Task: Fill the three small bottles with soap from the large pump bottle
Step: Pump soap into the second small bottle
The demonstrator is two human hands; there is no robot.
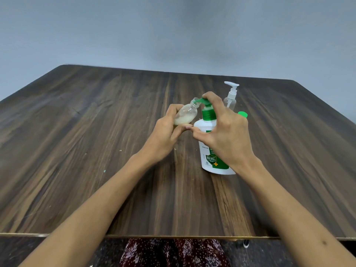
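Centrally in the frame, the left hand (pixel 169 130) gripped a small clear bottle (pixel 185 114), tilted so its open mouth met the green spout of the large pump bottle (pixel 210 143). Pale soap lay pooled in the small bottle's lower end. The right hand (pixel 227 132) curled over the pump, its forefinger on the pump head and its thumb near the white body. The large bottle stood upright on the dark wooden table (pixel 96 151). Just behind the right hand stood a clear bottle with a white pump (pixel 230 97), and a green cap (pixel 242 114) showed beside the knuckles.
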